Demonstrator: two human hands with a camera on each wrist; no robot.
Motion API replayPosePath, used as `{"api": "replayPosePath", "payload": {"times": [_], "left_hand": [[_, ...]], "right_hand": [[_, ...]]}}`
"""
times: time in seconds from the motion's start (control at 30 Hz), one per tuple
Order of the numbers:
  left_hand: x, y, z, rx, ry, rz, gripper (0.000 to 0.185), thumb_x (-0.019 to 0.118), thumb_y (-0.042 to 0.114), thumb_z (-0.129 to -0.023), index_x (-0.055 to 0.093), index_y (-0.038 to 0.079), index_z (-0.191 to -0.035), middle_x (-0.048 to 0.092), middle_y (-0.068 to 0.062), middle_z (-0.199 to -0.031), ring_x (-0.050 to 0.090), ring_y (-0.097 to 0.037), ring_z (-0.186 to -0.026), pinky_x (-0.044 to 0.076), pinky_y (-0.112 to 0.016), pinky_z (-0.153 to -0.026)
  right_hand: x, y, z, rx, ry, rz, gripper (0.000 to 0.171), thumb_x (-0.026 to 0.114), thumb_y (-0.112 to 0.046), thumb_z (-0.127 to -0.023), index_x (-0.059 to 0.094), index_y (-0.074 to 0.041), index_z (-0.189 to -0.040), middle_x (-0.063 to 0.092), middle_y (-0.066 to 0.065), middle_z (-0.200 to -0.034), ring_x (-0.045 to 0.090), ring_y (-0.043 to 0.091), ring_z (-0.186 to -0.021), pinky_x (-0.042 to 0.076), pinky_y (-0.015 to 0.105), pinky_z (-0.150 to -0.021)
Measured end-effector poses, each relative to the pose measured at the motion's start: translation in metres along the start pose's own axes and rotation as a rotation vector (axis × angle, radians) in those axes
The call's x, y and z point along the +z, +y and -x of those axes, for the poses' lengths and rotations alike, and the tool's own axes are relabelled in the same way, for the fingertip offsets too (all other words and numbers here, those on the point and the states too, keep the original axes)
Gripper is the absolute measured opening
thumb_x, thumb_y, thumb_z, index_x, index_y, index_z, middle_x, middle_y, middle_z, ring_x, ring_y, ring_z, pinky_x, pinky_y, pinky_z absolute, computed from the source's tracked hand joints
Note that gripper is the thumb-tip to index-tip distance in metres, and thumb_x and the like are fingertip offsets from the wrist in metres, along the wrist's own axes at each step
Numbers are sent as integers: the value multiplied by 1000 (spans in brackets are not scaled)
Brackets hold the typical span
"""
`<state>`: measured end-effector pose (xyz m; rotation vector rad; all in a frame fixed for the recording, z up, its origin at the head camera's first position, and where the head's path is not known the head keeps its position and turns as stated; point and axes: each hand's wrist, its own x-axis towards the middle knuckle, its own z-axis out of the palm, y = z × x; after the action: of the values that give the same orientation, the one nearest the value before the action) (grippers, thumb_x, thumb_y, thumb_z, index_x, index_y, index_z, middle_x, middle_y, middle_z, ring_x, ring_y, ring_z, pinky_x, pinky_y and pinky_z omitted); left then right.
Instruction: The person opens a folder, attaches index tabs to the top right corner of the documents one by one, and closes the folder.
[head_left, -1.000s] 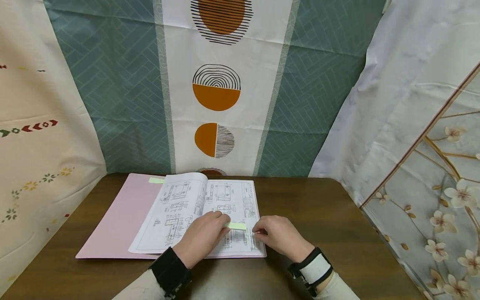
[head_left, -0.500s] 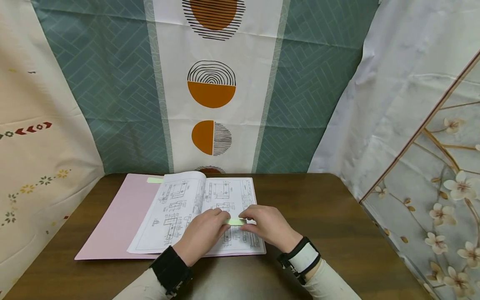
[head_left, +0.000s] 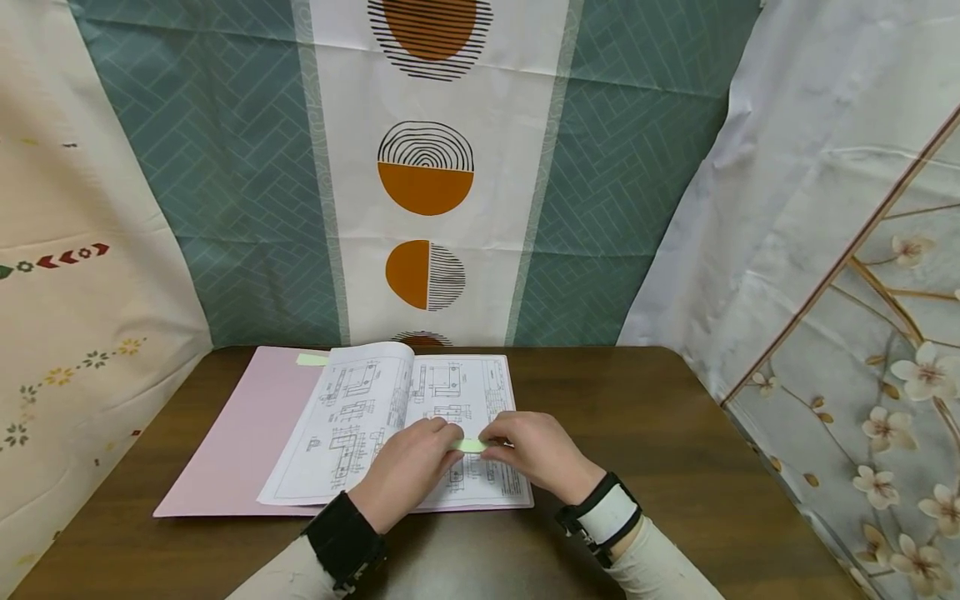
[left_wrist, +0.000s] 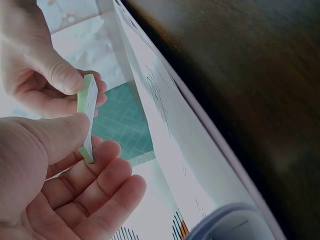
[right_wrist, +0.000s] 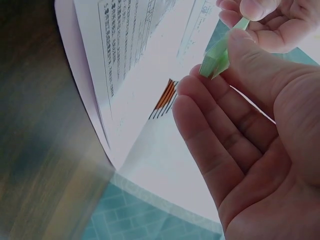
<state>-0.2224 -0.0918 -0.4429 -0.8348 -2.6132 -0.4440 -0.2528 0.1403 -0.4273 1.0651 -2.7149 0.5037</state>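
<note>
Both hands pinch a small light-green pad of narrow sticky notes (head_left: 469, 446) between thumb and fingers, held above an open booklet. My left hand (head_left: 411, 467) has its left end and my right hand (head_left: 538, 454) its right end. In the left wrist view the sticky note pad (left_wrist: 88, 115) shows its layered edge, thumbs on one face. The right wrist view has the pad (right_wrist: 216, 57) angled, its near end spread a little. Under the hands, the booklet's right page (head_left: 491, 392) carries technical drawings; its left page (head_left: 318, 450) curves up at the spine.
Beneath the booklet lies a pink folder (head_left: 232, 450), with a green sticky strip (head_left: 311, 360) near its top edge. The brown table (head_left: 637, 467) extends on both sides. A patterned curtain (head_left: 442, 275) hangs behind it, and light cloths hang left and right.
My right hand has moved left and up from the page's right edge and taken hold of the pad's right end. My left hand keeps its grip on the other end.
</note>
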Motion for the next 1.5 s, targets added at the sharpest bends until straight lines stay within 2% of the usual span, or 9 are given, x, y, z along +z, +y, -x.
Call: {"api": "replayPosePath", "payload": {"times": [0.27, 0.47, 0.6, 0.8, 1.17, 1.5], "left_hand": [[2, -2, -1, 6, -8, 2, 17, 88, 21, -97, 76, 14, -107, 69, 5, -93, 62, -12, -82, 54, -31, -71], [3, -2, -2, -17, -39, 13, 15, 87, 22, -98, 77, 16, -107, 68, 6, -91, 59, -10, -80, 53, -30, -71], [3, -2, -2, -21, -48, 20, 13, 86, 22, -100, 77, 15, -107, 68, 6, -91, 59, -10, -79, 53, -30, -71], [2, -1, -1, -28, -54, 29, 12, 84, 22, -101, 78, 15, -109, 69, 6, -93, 61, -10, -81, 54, -31, -72], [1, 3, -1, 1, -6, 4, 12, 84, 22, -100, 76, 14, -104, 67, 5, -90, 62, -12, -80, 54, -32, -71], [3, 2, 0, 6, -3, -12, 11, 83, 23, -102, 76, 16, -105, 69, 5, -92, 64, -12, -83, 55, -32, -72]], "right_hand": [[-2, -1, 1, -9, 21, 61, 12, 90, -19, -94, 86, -17, -105, 78, -8, -94, 64, 5, -79, 59, 29, -78], [-4, -5, 2, -40, 82, 168, 15, 93, -16, -91, 87, -20, -104, 79, -8, -95, 68, 7, -82, 60, 29, -78], [-6, -7, 3, -70, 131, 198, 18, 95, -15, -89, 86, -22, -103, 79, -10, -95, 69, 7, -83, 61, 29, -77], [-7, -5, 3, -88, 151, 197, 18, 94, -14, -89, 87, -19, -105, 81, -8, -96, 73, 8, -83, 62, 30, -78], [-9, -7, 2, -69, 146, 146, 19, 94, -10, -88, 87, -18, -104, 82, -6, -96, 73, 7, -80, 62, 29, -78], [-7, -4, 2, -115, 185, 137, 20, 95, -6, -86, 86, -16, -101, 82, -5, -94, 73, 6, -80, 62, 29, -76]]}}
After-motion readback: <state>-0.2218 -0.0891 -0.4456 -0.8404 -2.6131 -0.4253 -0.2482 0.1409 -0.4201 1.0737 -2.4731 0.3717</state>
